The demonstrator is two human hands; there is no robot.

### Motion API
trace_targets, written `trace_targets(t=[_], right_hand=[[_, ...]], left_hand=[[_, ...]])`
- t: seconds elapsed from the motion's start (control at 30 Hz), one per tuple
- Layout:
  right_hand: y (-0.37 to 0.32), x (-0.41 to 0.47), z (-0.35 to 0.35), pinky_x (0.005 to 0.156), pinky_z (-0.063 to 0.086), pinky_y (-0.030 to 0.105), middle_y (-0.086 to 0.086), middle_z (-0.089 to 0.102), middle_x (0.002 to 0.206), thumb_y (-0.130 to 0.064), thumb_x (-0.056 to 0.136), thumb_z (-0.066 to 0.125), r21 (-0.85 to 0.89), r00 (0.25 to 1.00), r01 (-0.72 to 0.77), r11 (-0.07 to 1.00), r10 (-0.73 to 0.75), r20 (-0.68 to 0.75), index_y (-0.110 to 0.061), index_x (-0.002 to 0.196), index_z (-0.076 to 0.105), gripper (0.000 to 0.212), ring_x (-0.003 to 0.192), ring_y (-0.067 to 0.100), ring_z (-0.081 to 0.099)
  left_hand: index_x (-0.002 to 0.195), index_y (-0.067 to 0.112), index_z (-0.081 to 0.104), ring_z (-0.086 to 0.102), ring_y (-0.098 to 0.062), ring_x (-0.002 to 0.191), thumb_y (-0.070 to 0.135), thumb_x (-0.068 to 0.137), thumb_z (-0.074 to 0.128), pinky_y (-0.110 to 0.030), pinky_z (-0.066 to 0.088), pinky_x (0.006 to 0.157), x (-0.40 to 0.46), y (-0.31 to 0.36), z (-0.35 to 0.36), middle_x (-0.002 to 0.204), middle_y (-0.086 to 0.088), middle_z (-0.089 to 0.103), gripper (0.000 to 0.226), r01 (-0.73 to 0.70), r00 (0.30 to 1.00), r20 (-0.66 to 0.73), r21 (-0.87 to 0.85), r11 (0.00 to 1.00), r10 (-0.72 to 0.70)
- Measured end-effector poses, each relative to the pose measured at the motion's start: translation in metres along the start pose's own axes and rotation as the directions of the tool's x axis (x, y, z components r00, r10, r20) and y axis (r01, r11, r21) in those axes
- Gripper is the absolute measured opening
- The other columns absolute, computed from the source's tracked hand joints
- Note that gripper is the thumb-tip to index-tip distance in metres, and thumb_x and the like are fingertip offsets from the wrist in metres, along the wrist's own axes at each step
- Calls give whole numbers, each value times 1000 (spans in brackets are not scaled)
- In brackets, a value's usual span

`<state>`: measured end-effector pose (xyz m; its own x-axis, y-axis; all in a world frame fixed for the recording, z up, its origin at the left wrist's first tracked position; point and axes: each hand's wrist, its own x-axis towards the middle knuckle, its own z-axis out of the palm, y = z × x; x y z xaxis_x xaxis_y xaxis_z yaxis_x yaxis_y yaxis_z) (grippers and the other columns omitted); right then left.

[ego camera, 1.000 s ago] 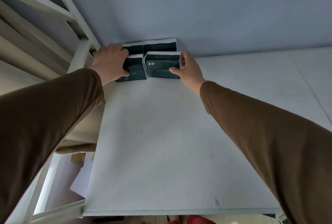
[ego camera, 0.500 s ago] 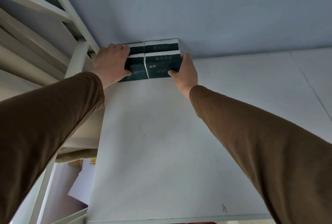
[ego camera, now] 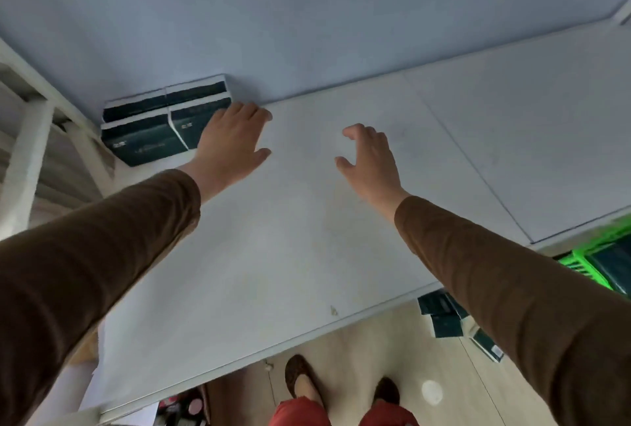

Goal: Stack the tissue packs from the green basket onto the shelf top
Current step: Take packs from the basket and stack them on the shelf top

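Hands: left hand (ego camera: 232, 145) and right hand (ego camera: 370, 159) both empty, fingers relaxed above the shelf top (ego camera: 307, 238) | tissue packs (ego camera: 164, 128) squared into the back-left corner against the wall (ego camera: 307, 16), likely for a steady base | green basket (ego camera: 590, 261) lower right, more packs inside

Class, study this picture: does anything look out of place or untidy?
Yes. Several dark tissue packs lie scattered at odd angles on the floor below the shelf top, outside the green basket. The stacked packs against the wall look neat.
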<state>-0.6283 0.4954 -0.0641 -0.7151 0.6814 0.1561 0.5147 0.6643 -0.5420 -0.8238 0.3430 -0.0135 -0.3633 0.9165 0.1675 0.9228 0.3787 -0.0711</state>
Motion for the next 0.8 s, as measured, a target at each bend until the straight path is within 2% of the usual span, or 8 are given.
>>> trace_targets(t=[0.13, 0.3, 0.47, 0.63, 0.8], right_hand=[[76, -64, -71, 100, 41, 39, 7, 56, 128, -25, 91, 62, -81, 995, -93, 992, 89, -55, -14, 132, 50, 43, 120, 27, 45], [181, -159, -160, 99, 40, 41, 6, 55, 128, -26, 92, 61, -153, 978, -190, 970, 174, -113, -15, 132, 51, 43, 120, 27, 45], [295, -255, -241, 99, 39, 37, 5, 56, 124, -26, 90, 63, -208, 955, -287, 935, 262, -142, -16, 127, 53, 40, 116, 26, 46], [401, -324, -297, 99, 42, 38, 3, 55, 126, -31, 91, 64, -249, 937, -349, 904, 333, -105, -19, 131, 50, 44, 117, 24, 45], [497, -339, -326, 99, 42, 38, 3, 56, 128, -32, 91, 67, -229, 904, -427, 875, 421, -77, -18, 132, 51, 46, 120, 24, 46]], left_hand=[[134, 16, 51, 49, -28, 119, 34, 86, 68, -42, 41, 98, 18, 118, 2, 131, -5, 55, 55, -116, 992, 33, -120, 986, 121], [134, 16, 53, 51, -27, 117, 35, 86, 69, -42, 43, 94, 25, 289, 4, 129, -5, 57, 54, -282, 957, 2, -215, 935, 289], [132, 18, 53, 51, -28, 113, 38, 85, 68, -43, 45, 90, 16, 454, 9, 127, -5, 57, 53, -376, 924, -39, -273, 886, 380], [134, 20, 52, 49, -25, 117, 38, 86, 67, -41, 44, 96, 3, 585, 31, 131, -3, 56, 54, -387, 912, -7, -341, 857, 410], [132, 24, 50, 47, -23, 117, 40, 84, 67, -42, 44, 97, 21, 682, 66, 129, 0, 54, 54, -333, 916, 76, -400, 854, 393]])
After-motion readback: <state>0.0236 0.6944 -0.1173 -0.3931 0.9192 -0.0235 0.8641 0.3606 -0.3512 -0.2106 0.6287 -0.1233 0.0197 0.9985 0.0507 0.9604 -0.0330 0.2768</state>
